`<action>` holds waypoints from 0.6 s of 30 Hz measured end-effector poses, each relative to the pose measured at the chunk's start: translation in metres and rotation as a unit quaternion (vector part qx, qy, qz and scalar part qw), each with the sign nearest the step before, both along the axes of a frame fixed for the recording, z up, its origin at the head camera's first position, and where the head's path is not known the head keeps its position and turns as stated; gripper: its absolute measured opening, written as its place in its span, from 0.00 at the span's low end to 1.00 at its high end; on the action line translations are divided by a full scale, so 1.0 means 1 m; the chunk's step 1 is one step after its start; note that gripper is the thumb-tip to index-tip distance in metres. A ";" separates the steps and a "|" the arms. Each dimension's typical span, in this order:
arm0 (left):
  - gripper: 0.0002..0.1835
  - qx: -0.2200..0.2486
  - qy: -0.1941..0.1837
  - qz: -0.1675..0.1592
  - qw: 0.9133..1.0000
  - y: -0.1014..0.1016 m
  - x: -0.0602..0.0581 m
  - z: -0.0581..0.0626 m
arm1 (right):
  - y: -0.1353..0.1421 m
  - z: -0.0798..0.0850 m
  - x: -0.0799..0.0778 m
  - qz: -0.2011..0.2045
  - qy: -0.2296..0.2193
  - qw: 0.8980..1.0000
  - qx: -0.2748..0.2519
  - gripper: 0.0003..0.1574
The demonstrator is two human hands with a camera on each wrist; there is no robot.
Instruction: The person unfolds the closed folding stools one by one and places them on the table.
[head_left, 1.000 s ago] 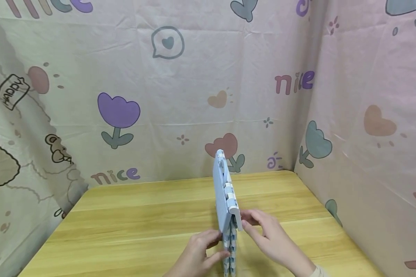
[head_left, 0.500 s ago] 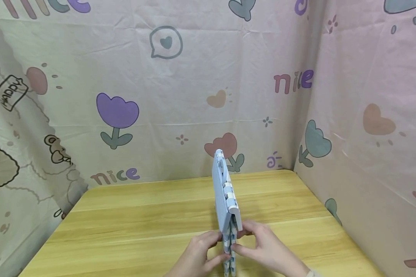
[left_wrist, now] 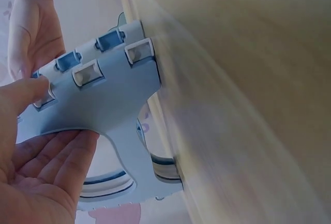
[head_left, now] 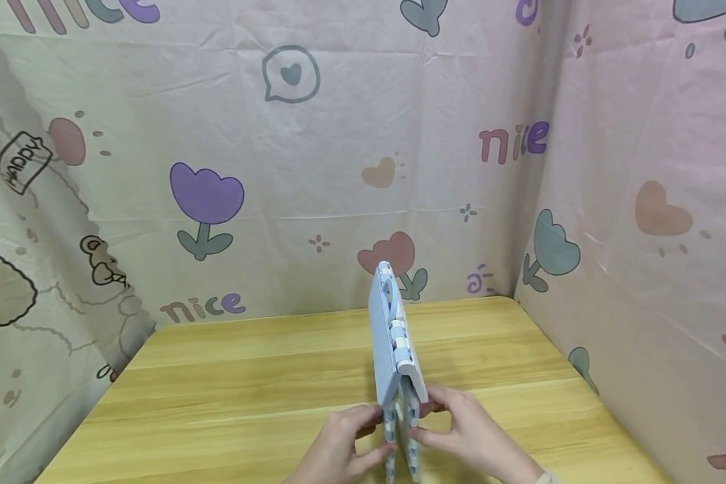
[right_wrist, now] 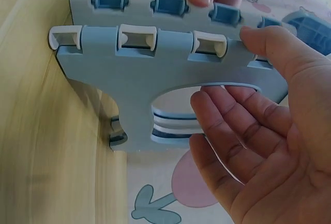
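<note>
A blue and white folding step stool (head_left: 382, 346) stands on the wooden table in the head view, its two leg panels slightly apart. My left hand (head_left: 346, 440) grips the left leg panel (left_wrist: 121, 97); the thumb lies at the hinged edge and the fingers reach into the cut-out. On the other side my right hand (head_left: 468, 430) holds the right leg panel (right_wrist: 137, 74) likewise, thumb at its edge and fingers at the opening. White and blue hinge knuckles line both panel edges in the wrist views. The head view hides most fingertips behind the stool.
The wood-grain table (head_left: 242, 376) extends to both sides of the stool. Behind it hangs a printed cloth (head_left: 302, 148) with flowers and words, and another cloth side (head_left: 653, 282) closes the right.
My right hand has come down and nearer onto the right leg panel. Since half a second ago the two panels have spread a little apart. The left hand has shifted slightly left.
</note>
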State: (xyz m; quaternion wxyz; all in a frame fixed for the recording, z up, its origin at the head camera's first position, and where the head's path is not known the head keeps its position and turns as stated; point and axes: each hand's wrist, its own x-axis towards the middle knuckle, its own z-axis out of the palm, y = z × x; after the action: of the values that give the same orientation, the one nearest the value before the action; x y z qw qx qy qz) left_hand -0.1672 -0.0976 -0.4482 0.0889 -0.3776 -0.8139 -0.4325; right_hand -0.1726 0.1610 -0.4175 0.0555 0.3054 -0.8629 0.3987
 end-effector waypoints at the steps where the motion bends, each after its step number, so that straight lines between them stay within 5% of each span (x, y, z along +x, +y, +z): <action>1: 0.20 0.001 0.001 -0.001 1.000 -0.001 0.000 0.000 | 0.001 0.000 0.000 0.000 -0.003 1.000 0.001 0.22; 18: 0.18 -0.005 0.020 0.031 0.999 -0.029 0.000 0.001 | 0.015 0.002 -0.009 -0.007 0.022 1.000 0.010 0.22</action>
State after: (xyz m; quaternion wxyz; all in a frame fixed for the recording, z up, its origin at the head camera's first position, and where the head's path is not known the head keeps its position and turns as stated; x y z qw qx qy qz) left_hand -0.1671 -0.1262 -0.4473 0.1168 -0.3614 -0.8254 -0.4178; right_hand -0.1816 0.1756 -0.4157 0.0740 0.3082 -0.8677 0.3828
